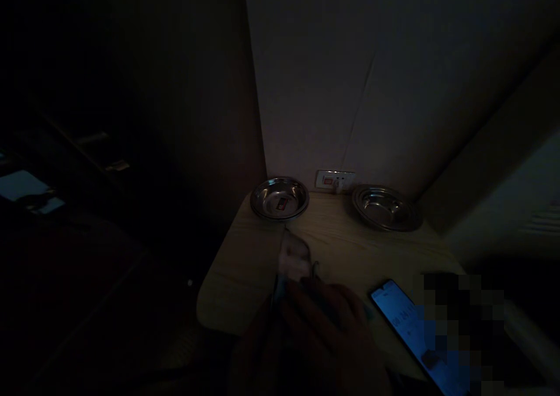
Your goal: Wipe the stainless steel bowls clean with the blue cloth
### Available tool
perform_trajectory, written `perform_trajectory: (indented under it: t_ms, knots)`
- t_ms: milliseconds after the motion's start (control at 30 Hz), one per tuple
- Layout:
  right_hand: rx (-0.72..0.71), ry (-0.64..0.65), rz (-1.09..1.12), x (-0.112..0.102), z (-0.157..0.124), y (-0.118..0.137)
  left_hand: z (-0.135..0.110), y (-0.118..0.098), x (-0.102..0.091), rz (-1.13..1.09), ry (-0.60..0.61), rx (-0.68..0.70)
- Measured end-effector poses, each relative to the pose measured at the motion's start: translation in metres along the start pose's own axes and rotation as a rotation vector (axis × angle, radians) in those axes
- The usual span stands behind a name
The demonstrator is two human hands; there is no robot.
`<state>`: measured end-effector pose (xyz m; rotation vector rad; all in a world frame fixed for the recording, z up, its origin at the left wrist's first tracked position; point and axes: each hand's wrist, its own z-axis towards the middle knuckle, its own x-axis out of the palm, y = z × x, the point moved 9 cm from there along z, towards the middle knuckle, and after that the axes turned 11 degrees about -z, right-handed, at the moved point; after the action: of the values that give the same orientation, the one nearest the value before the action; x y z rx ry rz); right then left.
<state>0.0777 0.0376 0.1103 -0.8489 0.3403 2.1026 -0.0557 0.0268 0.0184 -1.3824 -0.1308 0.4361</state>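
The light is very dim and both hands are low in the middle of the view. My right hand [324, 320] lies with its fingers stretched forward over a pale, soft-looking piece [294, 259], maybe cloth. A thin curved strand stands out at the right of this piece, and something bluish shows under the fingers. My left hand [258, 343] is close against its left side, beside a thin dark edge. Darkness hides the left fingers, so their grip is unclear.
The light wooden table [236, 267] has rounded corners. Towards the wall stand a shiny metal bowl [280, 199] on the left and another metal bowl [387, 208] on the right. Between them is a wall socket [335, 180]. A lit phone [406, 326] lies right of my hands.
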Motion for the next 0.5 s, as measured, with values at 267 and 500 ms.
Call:
perform_trajectory:
  t_ms: [267,500]
  knots:
    - [0.169,0.140,0.086,0.017,0.029,-0.029,0.007,-0.005,0.013,-0.101,0.038,-0.024]
    - [0.064,0.087,0.050,0.009,0.025,-0.009,0.010,-0.001,0.011,-0.137,0.017,-0.073]
